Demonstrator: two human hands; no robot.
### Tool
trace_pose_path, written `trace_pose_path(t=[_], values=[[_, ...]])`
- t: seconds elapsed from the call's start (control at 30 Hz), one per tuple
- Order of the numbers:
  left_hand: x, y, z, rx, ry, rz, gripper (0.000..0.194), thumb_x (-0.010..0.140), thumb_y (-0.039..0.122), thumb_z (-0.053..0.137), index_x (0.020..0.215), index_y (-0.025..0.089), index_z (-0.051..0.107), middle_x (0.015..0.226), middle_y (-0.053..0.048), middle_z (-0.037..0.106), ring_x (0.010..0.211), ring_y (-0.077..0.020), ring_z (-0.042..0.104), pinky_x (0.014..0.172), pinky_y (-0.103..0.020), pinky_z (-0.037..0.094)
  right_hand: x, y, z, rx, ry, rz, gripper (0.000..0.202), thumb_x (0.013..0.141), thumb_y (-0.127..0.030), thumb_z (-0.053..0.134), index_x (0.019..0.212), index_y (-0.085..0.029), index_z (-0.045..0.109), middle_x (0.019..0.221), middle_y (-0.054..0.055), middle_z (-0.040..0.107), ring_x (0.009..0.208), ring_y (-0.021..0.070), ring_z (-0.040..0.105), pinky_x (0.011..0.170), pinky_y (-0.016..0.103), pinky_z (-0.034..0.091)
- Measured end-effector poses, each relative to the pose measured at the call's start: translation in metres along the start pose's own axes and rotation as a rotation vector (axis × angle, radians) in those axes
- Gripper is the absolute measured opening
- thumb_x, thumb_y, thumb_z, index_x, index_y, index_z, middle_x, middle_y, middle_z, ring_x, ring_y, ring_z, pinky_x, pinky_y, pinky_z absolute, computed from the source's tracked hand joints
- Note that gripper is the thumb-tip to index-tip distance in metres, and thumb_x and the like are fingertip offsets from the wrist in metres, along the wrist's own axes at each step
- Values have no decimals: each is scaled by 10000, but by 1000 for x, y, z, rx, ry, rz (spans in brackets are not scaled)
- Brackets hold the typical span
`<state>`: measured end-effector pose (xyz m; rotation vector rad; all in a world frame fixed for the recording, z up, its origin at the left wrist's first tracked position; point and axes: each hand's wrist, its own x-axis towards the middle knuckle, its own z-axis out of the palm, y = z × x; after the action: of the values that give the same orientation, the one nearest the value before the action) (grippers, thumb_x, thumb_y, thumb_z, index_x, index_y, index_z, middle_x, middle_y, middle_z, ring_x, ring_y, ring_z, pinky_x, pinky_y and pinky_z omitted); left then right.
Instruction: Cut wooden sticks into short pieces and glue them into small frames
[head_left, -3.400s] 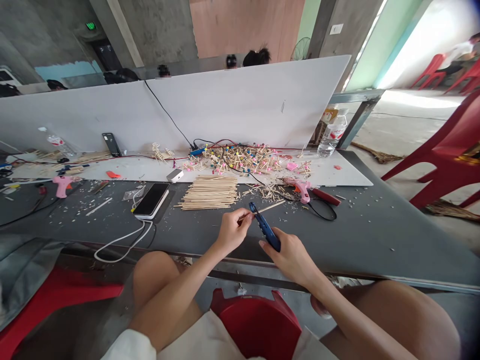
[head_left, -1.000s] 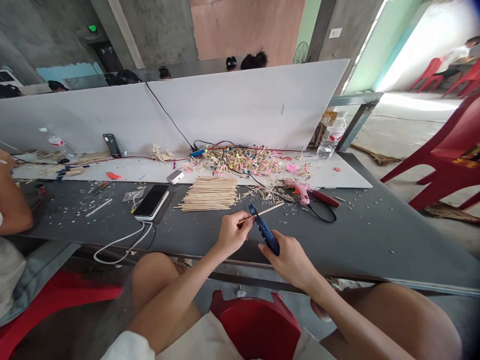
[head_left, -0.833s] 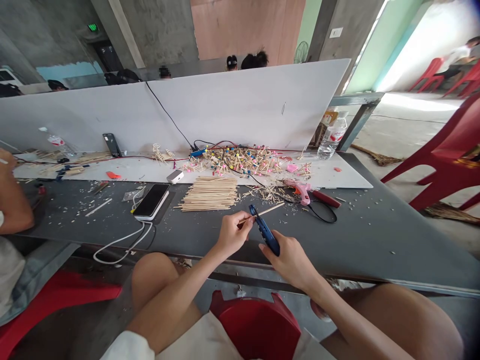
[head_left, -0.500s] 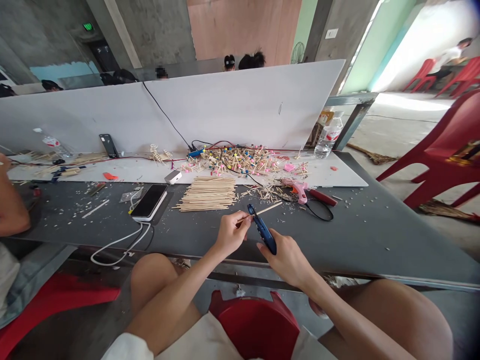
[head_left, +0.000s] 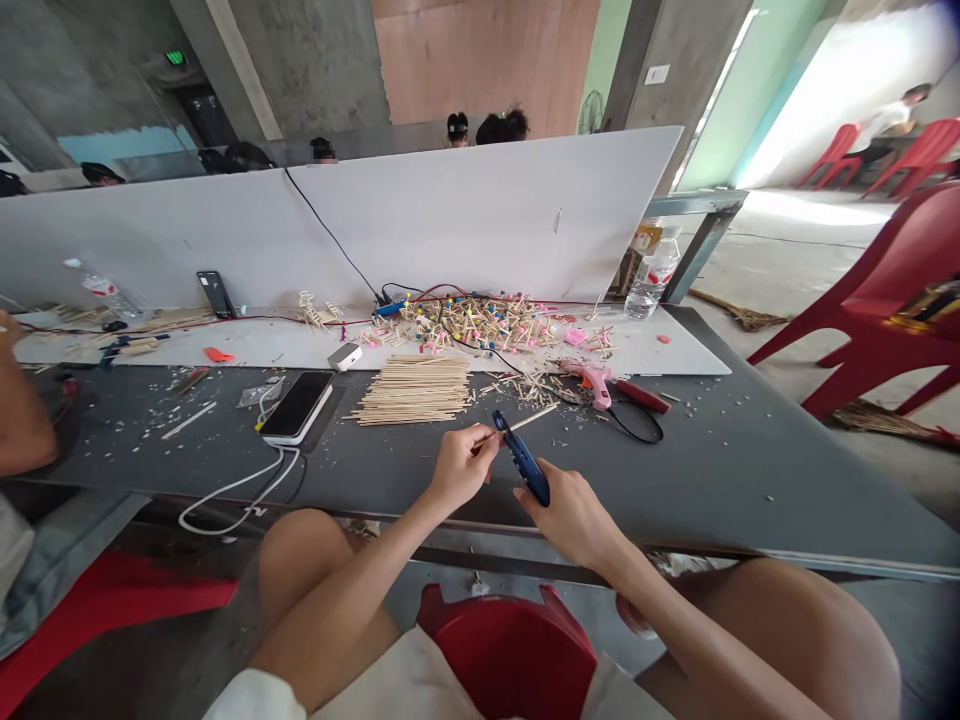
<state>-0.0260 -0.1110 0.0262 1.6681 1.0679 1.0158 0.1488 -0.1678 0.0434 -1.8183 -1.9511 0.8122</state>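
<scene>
While the left hand [head_left: 459, 466] is pinching a thin stick [head_left: 535, 416] between closed fingers — seemingly steadying it — the right hand [head_left: 571, 508], fingers curled, is gripping blue pliers [head_left: 526, 468].

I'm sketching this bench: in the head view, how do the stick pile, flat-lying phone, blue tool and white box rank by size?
Largest: stick pile
Middle: flat-lying phone and blue tool, the latter nearer the camera, so unsure
Smallest: white box

Sticks [head_left: 412, 390] were bare matt wood; table [head_left: 720, 490], smooth, matt; screen [head_left: 301, 405], glossy; glue gun [head_left: 598, 386], plastic; bottles [head_left: 652, 275], clear plastic.
</scene>
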Motion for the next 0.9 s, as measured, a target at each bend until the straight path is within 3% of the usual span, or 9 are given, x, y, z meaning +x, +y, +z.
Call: trace_pose_path(t=[0.33, 0.57, 0.73, 0.9], values=[[1, -1, 0, -1, -17, -21, 391, 943, 468, 494, 710, 160, 555, 462, 56, 456, 404, -99, 474, 462, -216, 330, 1, 0, 1, 19, 0, 7, 61, 871, -253, 571, 843, -201, 559, 764, 53, 675, 715, 199, 619, 594, 258, 293], [2, 3, 0, 30, -17, -10, 441, 949, 502, 478, 673, 164, 538, 439, 51, 474, 406, -94, 467, 473, -214, 337, 3, 3, 5, 51, 53, 5, 144, 863, -294, 558, 754, -217, 503, 612, -14, 558, 575, 145, 462, 560, 249, 289], [6, -3, -3, 36, 85, -11, 395, 940, 504, 493, 858, 151, 651, 502, 52, 488, 434, -105, 513, 474, -210, 364, 13, 13, 2, 107, 54, 48, 199, 866, -339, 551, 724, -215, 488, 612, -5, 575, 551, 140, 492, 539, 247, 297], [14, -13, -11, 87, 168, -10, 366, 928, 481, 514, 907, 150, 668, 573, 26, 556, 489, -119, 563, 494, -205, 401, 24, 28, -10, 203, 74, 144, 208, 873, -381, 538, 771, -200, 527, 636, 21, 629, 520, 150, 579, 526, 244, 358]])
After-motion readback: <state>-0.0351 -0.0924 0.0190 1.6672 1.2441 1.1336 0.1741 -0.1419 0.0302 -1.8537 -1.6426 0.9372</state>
